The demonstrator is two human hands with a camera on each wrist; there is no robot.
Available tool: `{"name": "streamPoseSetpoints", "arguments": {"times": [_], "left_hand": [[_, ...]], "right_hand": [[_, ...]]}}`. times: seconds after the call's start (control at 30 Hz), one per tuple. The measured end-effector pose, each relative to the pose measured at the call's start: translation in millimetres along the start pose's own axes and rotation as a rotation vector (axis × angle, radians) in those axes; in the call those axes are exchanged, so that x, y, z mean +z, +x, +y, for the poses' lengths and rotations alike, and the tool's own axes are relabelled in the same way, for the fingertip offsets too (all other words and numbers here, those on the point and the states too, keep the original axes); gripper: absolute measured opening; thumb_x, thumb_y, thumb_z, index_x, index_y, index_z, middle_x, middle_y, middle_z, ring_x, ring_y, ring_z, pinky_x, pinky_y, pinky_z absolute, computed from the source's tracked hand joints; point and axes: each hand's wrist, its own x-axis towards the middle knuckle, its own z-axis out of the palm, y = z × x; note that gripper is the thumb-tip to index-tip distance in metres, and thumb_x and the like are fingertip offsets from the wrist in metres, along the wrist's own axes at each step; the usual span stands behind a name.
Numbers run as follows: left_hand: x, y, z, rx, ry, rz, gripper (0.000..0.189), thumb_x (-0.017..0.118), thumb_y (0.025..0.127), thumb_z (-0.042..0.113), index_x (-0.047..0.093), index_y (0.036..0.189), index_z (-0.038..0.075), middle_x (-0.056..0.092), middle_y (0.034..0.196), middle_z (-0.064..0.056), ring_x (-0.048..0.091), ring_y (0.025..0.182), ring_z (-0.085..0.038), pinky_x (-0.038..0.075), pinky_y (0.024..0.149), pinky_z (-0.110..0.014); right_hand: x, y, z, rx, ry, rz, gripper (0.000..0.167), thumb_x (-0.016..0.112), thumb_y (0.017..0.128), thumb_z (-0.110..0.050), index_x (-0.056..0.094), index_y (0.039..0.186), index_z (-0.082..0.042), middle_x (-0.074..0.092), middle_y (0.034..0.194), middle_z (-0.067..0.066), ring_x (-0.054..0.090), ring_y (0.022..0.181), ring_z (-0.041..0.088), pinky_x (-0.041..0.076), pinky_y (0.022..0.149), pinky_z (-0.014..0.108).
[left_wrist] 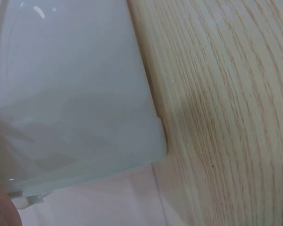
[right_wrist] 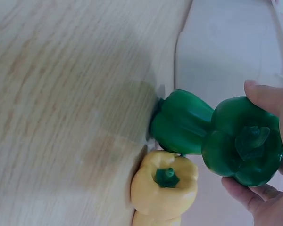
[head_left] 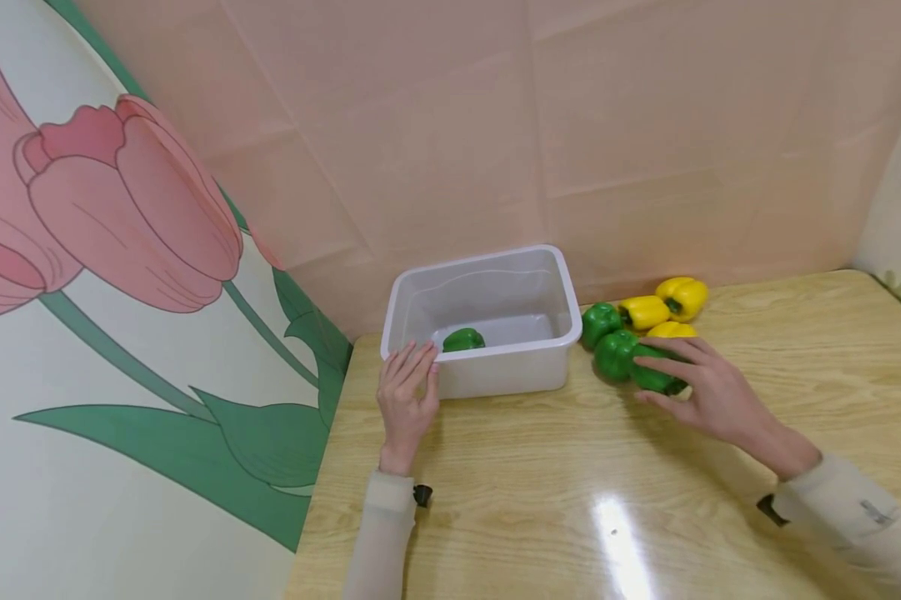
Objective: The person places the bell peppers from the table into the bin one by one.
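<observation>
My right hand [head_left: 708, 387] holds a shiny green bell pepper [right_wrist: 226, 150] between thumb and fingers, its stem end facing the right wrist camera. Beside it sit two more green bell peppers [head_left: 615, 357], close to the right wall of a pale grey plastic bin [head_left: 495, 373]. Yellow bell peppers [head_left: 643, 312] lie just behind them, one partly covered by my right hand. Inside the bin, near its front left, is one green bell pepper [head_left: 463, 339]. With fingers extended, my left hand [head_left: 407, 400] rests on the bin's front left rim; only a sliver shows in the left wrist view.
A light wood-grain table [head_left: 525, 475] carries everything. Behind the bin hangs a creased pink cloth [head_left: 435, 150]. A wall with painted tulips [head_left: 142, 208] stands along the left edge of the table.
</observation>
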Motion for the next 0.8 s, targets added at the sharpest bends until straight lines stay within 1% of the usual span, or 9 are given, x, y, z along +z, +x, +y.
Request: {"name": "streamPoseSetpoints", "arguments": {"times": [0.07, 0.13, 0.2, 0.23, 0.3, 0.4, 0.5, 0.63, 0.8], "left_hand": [[0.4, -0.2, -0.2, -0.002, 0.001, 0.0, 0.025, 0.073, 0.099, 0.015, 0.08, 0.123, 0.011, 0.078, 0.13, -0.006, 0.07, 0.128, -0.034, 0.051, 0.109, -0.062], [0.5, -0.2, -0.2, -0.004, 0.002, -0.001, 0.025, 0.073, 0.099, 0.015, 0.08, 0.123, 0.011, 0.078, 0.129, -0.006, 0.07, 0.128, -0.034, 0.05, 0.111, -0.06], [1.2, -0.5, -0.5, -0.004, 0.004, 0.001, 0.025, 0.074, 0.099, 0.015, 0.08, 0.122, 0.01, 0.078, 0.128, -0.006, 0.07, 0.128, -0.034, 0.05, 0.111, -0.06], [1.5, -0.7, -0.7, -0.004, 0.006, 0.002, 0.025, 0.074, 0.099, 0.014, 0.08, 0.122, 0.01, 0.078, 0.128, -0.006, 0.07, 0.128, -0.034, 0.05, 0.111, -0.06], [1.7, -0.7, -0.9, -0.003, 0.009, 0.003, 0.025, 0.074, 0.098, 0.014, 0.081, 0.122, 0.01, 0.078, 0.128, -0.007, 0.07, 0.128, -0.034, 0.051, 0.109, -0.061], [1.7, -1.0, -1.1, -0.005, 0.015, -0.002, 0.025, 0.074, 0.099, 0.015, 0.08, 0.122, 0.01, 0.078, 0.128, -0.007, 0.07, 0.128, -0.034, 0.051, 0.107, -0.064], [1.2, -1.0, -0.9, -0.009, 0.013, -0.009, 0.025, 0.073, 0.1, 0.016, 0.08, 0.123, 0.01, 0.078, 0.128, -0.007, 0.07, 0.129, -0.034, 0.051, 0.108, -0.064], [0.9, -0.9, -0.6, -0.007, 0.011, -0.008, 0.024, 0.073, 0.1, 0.016, 0.08, 0.122, 0.009, 0.078, 0.129, -0.007, 0.07, 0.128, -0.034, 0.051, 0.108, -0.063], [0.2, 0.0, 0.5, -0.003, -0.002, -0.003, 0.024, 0.073, 0.1, 0.015, 0.08, 0.121, 0.008, 0.078, 0.128, -0.009, 0.071, 0.126, -0.038, 0.051, 0.108, -0.064]], "right_hand": [[-1.3, 1.2, -0.3, -0.005, -0.005, 0.002, 0.057, 0.099, 0.071, -0.025, 0.08, 0.123, -0.012, 0.069, 0.14, 0.018, 0.061, 0.124, 0.042, 0.054, 0.087, 0.057], [-2.5, 2.2, -0.5, -0.01, -0.008, 0.006, 0.052, 0.095, 0.079, -0.035, 0.08, 0.123, -0.012, 0.069, 0.14, 0.018, 0.061, 0.124, 0.043, 0.056, 0.083, 0.057], [-3.6, 3.1, -0.5, -0.011, -0.005, 0.009, 0.052, 0.085, 0.089, -0.05, 0.08, 0.123, -0.012, 0.069, 0.14, 0.018, 0.06, 0.125, 0.043, 0.056, 0.083, 0.057], [-4.0, 3.5, -0.4, -0.01, -0.004, 0.01, 0.055, 0.078, 0.093, -0.058, 0.08, 0.123, -0.012, 0.069, 0.14, 0.018, 0.06, 0.125, 0.043, 0.056, 0.084, 0.057], [-4.9, 4.9, -0.3, -0.009, 0.0, 0.017, 0.064, 0.066, 0.097, -0.068, 0.08, 0.123, -0.012, 0.069, 0.14, 0.018, 0.06, 0.125, 0.043, 0.054, 0.086, 0.057], [-6.9, 7.8, -0.7, -0.007, 0.001, 0.027, 0.075, 0.051, 0.098, -0.076, 0.08, 0.122, -0.011, 0.069, 0.14, 0.019, 0.061, 0.124, 0.044, 0.052, 0.088, 0.058], [-9.9, 11.4, -1.5, -0.012, -0.009, 0.045, 0.078, 0.046, 0.099, -0.077, 0.081, 0.121, -0.01, 0.069, 0.139, 0.021, 0.061, 0.122, 0.046, 0.054, 0.085, 0.059], [-14.4, 16.4, -2.4, -0.017, -0.012, 0.063, 0.079, 0.047, 0.099, -0.077, 0.081, 0.119, -0.009, 0.069, 0.138, 0.022, 0.061, 0.122, 0.049, 0.056, 0.082, 0.062], [-17.1, 20.9, -2.5, -0.015, -0.03, 0.074, 0.081, 0.046, 0.099, -0.078, 0.081, 0.117, -0.007, 0.069, 0.137, 0.022, 0.061, 0.122, 0.048, 0.055, 0.082, 0.058]]}}
